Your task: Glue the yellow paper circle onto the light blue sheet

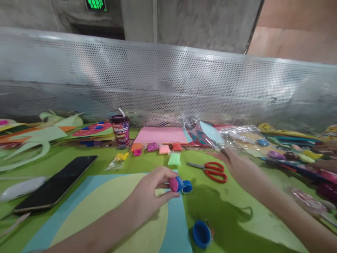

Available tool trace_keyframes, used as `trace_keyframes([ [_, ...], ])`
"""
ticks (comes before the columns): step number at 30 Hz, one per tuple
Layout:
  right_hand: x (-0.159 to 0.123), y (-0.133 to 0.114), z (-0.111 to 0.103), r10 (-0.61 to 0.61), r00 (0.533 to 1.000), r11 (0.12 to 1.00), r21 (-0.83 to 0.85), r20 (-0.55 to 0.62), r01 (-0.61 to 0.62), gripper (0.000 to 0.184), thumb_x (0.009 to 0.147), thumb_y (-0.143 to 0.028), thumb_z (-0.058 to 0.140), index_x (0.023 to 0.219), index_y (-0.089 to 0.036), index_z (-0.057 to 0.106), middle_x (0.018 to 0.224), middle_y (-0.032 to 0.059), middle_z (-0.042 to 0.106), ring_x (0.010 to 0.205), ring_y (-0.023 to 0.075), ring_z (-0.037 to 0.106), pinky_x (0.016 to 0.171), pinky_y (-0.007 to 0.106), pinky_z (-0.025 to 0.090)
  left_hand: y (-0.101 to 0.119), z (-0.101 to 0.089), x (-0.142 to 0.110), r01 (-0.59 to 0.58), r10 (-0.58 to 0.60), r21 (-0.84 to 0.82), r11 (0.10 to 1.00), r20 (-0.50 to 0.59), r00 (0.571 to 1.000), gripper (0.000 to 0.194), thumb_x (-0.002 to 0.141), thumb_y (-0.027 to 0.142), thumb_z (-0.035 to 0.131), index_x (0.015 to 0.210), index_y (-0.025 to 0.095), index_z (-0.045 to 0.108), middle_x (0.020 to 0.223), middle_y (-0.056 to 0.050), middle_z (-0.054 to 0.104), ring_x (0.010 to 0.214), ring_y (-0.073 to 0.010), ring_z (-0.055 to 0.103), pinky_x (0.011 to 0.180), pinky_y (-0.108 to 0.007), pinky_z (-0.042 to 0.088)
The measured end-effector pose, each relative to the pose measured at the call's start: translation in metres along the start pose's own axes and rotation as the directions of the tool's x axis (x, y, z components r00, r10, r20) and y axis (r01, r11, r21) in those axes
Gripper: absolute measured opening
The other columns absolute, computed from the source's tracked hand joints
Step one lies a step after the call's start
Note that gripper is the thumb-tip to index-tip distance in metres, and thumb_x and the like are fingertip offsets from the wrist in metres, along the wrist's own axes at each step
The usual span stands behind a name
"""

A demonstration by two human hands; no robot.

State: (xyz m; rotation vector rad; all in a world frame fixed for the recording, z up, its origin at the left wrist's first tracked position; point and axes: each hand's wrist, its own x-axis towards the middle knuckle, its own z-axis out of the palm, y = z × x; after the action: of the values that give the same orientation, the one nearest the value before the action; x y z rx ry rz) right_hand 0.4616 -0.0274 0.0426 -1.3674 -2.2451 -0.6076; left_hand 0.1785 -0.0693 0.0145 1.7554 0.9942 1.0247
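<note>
My left hand (158, 186) is closed over the paper. Between its thumb and fingers it pinches a small pink-and-blue piece (176, 184); its exact kind is unclear. Just right of that lies a small blue piece (187, 186). My right hand (228, 157) reaches forward beside the clear plastic bag (207, 135), its fingers blurred and mostly hidden. Red-handled scissors (214, 171) rest left of the right forearm. Under my left arm is a blue sheet (173, 228) bearing a large yellow-green circle (105, 207). A blue round cup-like piece (201, 234) is nearer to me.
A dark phone (58, 184) and a white mouse-like object (23, 189) lie at left. Behind stand a purple drink cup (121, 131), several small colored packets (174, 159) and pink paper (162, 135). A perforated metal panel (147, 80) backs the table. Craft materials crowd the right.
</note>
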Motion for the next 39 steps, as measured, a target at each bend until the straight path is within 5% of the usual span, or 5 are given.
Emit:
trace_keyframes([
  [7, -0.012, -0.077, -0.023, 0.145, 0.977, 0.901, 0.387, 0.156, -0.196, 0.035, 0.094, -0.037, 0.024, 0.086, -0.023, 0.054, 0.067, -0.0001, 0.066, 0.058, 0.0137, 0.063, 0.049, 0.022, 0.048, 0.008, 0.032, 0.013, 0.044, -0.073, -0.191, 0.981, -0.146, 0.987, 0.030, 0.065, 0.021, 0.069, 0.088, 0.020, 0.051, 0.092, -0.003, 0.060, 0.081, -0.0172, 0.059, 0.078, -0.033, 0.048],
  [13, -0.018, -0.075, -0.029, 0.170, 0.975, 0.843, 0.490, 0.144, -0.220, 0.047, 0.094, -0.042, 0.020, 0.063, -0.023, 0.051, 0.053, -0.0005, 0.058, 0.047, 0.0128, 0.056, 0.042, 0.021, 0.044, 0.005, 0.046, 0.027, 0.117, -0.185, -0.455, 0.883, -0.108, 0.977, 0.037, 0.057, 0.015, 0.073, 0.085, 0.020, 0.049, 0.079, 0.001, 0.060, 0.073, -0.0131, 0.055, 0.066, -0.025, 0.045],
  [20, -0.022, -0.079, -0.017, 0.012, 1.000, 0.912, 0.409, 0.027, -0.022, 0.047, 0.095, -0.032, 0.020, 0.063, -0.021, 0.052, 0.051, -0.0009, 0.057, 0.046, 0.0118, 0.053, 0.046, 0.023, 0.039, -0.004, 0.051, 0.022, 0.099, -0.127, -0.629, 0.771, 0.000, 0.992, 0.041, 0.056, 0.024, 0.079, 0.085, 0.022, 0.049, 0.078, 0.002, 0.059, 0.067, -0.0133, 0.058, 0.053, -0.023, 0.046],
  [31, -0.023, -0.081, -0.012, -0.047, 0.998, 0.905, 0.426, 0.050, 0.021, 0.045, 0.095, -0.031, 0.021, 0.062, -0.020, 0.050, 0.050, -0.0004, 0.052, 0.044, 0.0105, 0.048, 0.045, 0.024, 0.031, -0.004, 0.058, 0.019, 0.076, -0.103, -0.661, 0.746, -0.002, 0.995, 0.044, 0.051, 0.031, 0.083, 0.080, 0.018, 0.053, 0.073, -0.001, 0.060, 0.061, -0.0135, 0.058, 0.049, -0.023, 0.047],
  [39, -0.023, -0.080, -0.014, -0.046, 0.998, 0.915, 0.402, 0.046, 0.023, 0.046, 0.095, -0.030, 0.020, 0.064, -0.019, 0.052, 0.052, 0.0000, 0.055, 0.044, 0.0105, 0.049, 0.045, 0.023, 0.032, 0.003, 0.049, 0.015, 0.146, -0.127, -0.634, 0.759, 0.076, 0.989, 0.034, 0.057, 0.038, 0.080, 0.078, 0.017, 0.062, 0.076, -0.002, 0.065, 0.072, -0.0146, 0.059, 0.067, -0.027, 0.049],
])
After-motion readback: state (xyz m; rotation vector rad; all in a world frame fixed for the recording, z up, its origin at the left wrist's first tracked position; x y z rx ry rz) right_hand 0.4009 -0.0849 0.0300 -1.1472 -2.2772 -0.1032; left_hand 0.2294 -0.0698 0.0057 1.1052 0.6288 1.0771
